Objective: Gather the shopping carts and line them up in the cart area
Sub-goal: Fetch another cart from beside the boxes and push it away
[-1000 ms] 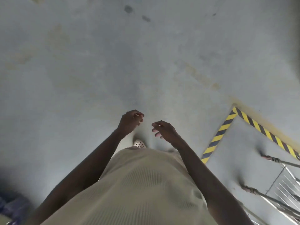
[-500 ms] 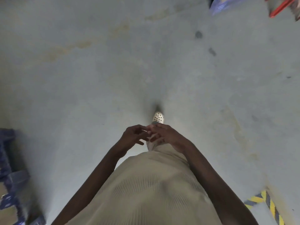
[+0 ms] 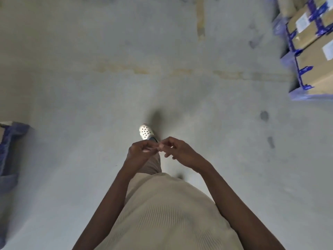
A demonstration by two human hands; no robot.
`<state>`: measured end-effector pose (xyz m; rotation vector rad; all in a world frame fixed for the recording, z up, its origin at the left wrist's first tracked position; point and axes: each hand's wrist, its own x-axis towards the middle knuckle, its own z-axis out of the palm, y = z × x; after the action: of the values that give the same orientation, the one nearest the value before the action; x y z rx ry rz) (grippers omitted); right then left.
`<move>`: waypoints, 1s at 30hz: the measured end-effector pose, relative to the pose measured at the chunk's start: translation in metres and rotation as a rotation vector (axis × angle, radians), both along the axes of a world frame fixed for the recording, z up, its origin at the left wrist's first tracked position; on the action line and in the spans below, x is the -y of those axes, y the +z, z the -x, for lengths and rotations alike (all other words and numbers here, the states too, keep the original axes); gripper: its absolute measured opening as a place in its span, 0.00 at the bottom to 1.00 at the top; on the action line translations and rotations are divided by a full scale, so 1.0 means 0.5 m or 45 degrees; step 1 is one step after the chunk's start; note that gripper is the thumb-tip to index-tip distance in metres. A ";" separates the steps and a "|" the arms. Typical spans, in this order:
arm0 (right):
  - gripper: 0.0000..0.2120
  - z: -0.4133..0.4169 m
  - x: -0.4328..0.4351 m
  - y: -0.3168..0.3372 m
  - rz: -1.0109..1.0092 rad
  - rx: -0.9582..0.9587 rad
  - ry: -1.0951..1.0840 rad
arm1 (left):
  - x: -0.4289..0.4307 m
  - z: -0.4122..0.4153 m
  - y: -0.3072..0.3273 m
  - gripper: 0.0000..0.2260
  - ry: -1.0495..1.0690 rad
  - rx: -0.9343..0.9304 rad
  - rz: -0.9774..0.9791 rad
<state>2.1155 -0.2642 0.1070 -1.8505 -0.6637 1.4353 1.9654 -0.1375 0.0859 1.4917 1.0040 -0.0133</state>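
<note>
The shopping carts lie outside this view, so neither their look nor their place can be told.

The left hand (image 3: 139, 150) and the right hand (image 3: 180, 152) meet in front of the person's waist, fingertips touching over the near middle of the floor. Both are narrow. The left has its fingers curled in toward the palm. The right brings thumb and forefinger against the left's fingertips, its other fingers loosely bent below. Neither holds anything that shows. Both forearms are bare and angle inward from the near corners.

Below the hands hangs a beige ribbed top (image 3: 162, 213), finely corded, and a beige trouser leg (image 3: 152, 164). Just beyond the left hand a white clog (image 3: 145, 132), rounded and dotted with holes, steps forward.

The floor (image 3: 72, 87) is smooth grey concrete with a faded yellowish line (image 3: 180, 71) across it and dark stains (image 3: 264, 115) to the right. At the far right stand brown cardboard boxes (image 3: 313, 44) strapped with blue tape, blurred. At the left edge sits a blue-wrapped bundle (image 3: 9, 141), too blurred to make out.
</note>
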 end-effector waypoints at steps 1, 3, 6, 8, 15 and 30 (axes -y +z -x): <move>0.05 -0.041 -0.040 -0.010 -0.010 0.076 0.062 | -0.040 -0.037 -0.011 0.03 -0.010 0.001 -0.011; 0.07 -0.129 -0.128 -0.027 -0.042 0.223 0.178 | -0.135 -0.117 -0.028 0.06 -0.065 0.022 -0.017; 0.11 -0.260 -0.269 -0.041 -0.058 0.475 0.314 | -0.298 -0.248 -0.031 0.07 -0.261 0.028 -0.040; 0.14 -0.344 -0.364 -0.033 -0.030 0.693 0.411 | -0.407 -0.339 -0.013 0.06 -0.363 -0.001 -0.108; 0.14 -0.614 -0.648 0.043 -0.180 1.032 0.303 | -0.738 -0.651 0.080 0.07 -0.585 -0.073 -0.455; 0.13 -1.381 -1.247 0.026 -0.146 1.025 0.512 | -1.237 -1.236 0.031 0.07 -0.464 -0.256 -0.815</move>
<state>2.8060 0.3594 0.1201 -2.2695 -1.5391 0.7870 2.5832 0.4810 0.1013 2.2853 0.9225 -0.1130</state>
